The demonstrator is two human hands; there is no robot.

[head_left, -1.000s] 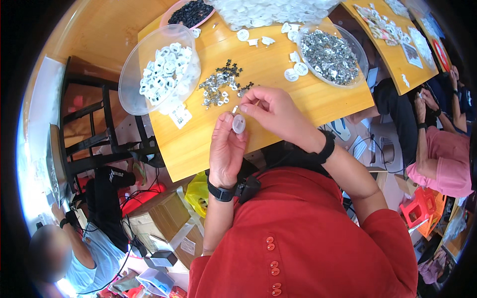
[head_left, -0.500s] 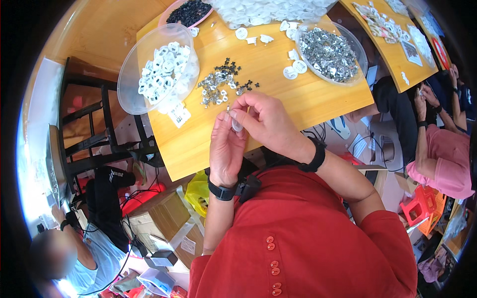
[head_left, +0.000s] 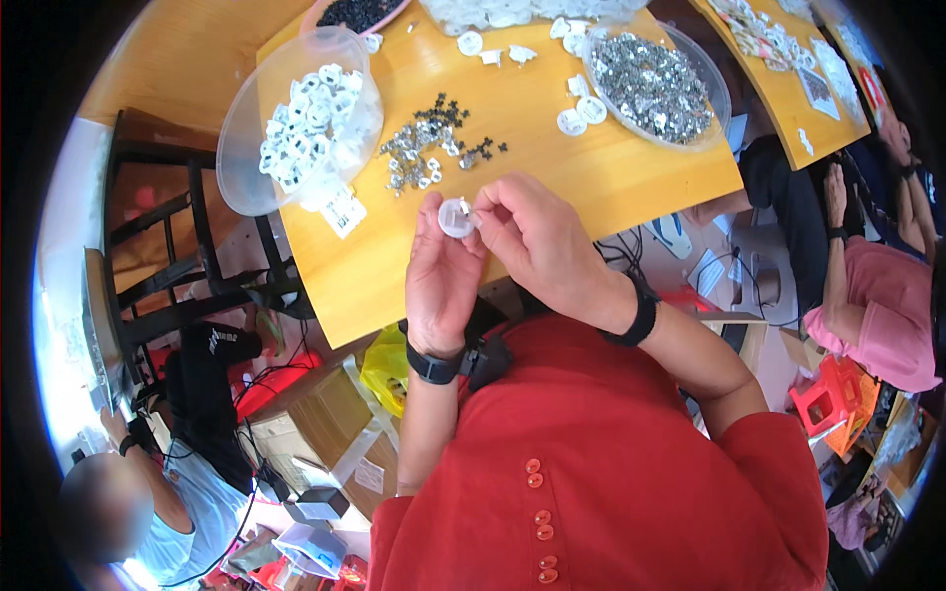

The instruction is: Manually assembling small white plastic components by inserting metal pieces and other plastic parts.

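Over the table's near edge, my left hand holds a small white round plastic piece between thumb and fingers, its face turned up. At the disc's right side the thumb and fingertips of my right hand are pinched together. Something small and shiny shows by those fingertips, too small to name. Just beyond my hands lies a loose pile of small metal parts, with small black cross-shaped parts mixed in along its far and right sides.
On the wooden table stand a clear tub of white plastic parts, a clear bowl of metal parts and a pink bowl of black pieces. Several white discs lie loose. A black metal frame stands left; other people sit on both sides.
The white disc has turned from nearly edge-on to face-up in my left hand. My right fingertips have shifted to its right side. The whole view has moved slightly.
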